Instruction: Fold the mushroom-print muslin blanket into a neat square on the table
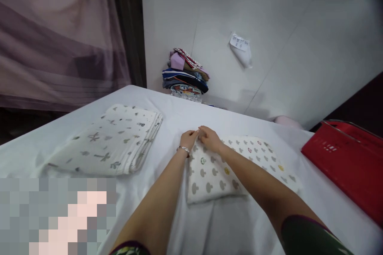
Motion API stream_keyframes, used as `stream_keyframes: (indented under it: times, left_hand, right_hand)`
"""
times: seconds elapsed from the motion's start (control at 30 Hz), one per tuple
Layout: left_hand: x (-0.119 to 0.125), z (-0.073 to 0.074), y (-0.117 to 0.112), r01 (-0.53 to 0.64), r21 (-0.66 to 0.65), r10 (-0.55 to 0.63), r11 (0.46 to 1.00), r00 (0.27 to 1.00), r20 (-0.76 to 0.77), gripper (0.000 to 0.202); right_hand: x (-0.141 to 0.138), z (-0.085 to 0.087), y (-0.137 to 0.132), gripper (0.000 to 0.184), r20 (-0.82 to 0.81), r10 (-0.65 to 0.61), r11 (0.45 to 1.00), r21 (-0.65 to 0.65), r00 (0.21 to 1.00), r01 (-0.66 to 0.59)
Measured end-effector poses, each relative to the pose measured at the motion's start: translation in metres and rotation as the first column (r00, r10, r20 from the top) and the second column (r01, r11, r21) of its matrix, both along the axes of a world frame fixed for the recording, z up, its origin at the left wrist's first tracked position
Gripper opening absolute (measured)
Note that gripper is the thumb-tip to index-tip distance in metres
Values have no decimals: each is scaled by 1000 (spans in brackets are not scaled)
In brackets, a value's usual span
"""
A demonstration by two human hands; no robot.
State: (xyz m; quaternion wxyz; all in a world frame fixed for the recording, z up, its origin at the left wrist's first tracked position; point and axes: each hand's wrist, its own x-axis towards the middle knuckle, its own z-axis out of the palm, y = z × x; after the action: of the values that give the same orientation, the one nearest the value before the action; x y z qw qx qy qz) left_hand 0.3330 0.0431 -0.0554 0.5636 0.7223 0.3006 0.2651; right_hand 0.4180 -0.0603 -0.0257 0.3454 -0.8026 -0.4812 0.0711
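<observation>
A folded white cloth with a mushroom print [239, 165] lies on the white table [179, 115] in front of me. Both hands meet at its far left corner. My left hand [189, 139], with a bracelet on the wrist, has its fingers closed in a pinch on the corner. Next to it, my right hand [211, 138] rests on the same corner with its fingers curled down onto the fabric.
A stack of folded white cloths with grey prints [113, 141] lies to the left. A red plastic basket [347, 159] sits at the right edge. A pile of coloured folded fabrics [185, 73] stands against the far wall. A pixelated patch covers the lower left.
</observation>
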Motion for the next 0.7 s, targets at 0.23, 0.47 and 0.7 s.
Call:
stream_keyframes:
  times: [0.23, 0.47, 0.7]
  left_hand:
    - [7, -11, 10, -44, 57, 50, 997, 993, -103, 39]
    - [4, -7, 9, -84, 88, 96, 993, 986, -136, 39]
    - [-1, 8, 0, -121, 155, 143, 981, 980, -142, 42]
  right_hand:
    - [-76, 7, -105, 39, 91, 269, 961, -96, 959, -260]
    - [-93, 1, -219, 60, 403, 304, 930, -321, 863, -178]
    - [-31, -29, -259, 63, 524, -10, 960, -233, 852, 155]
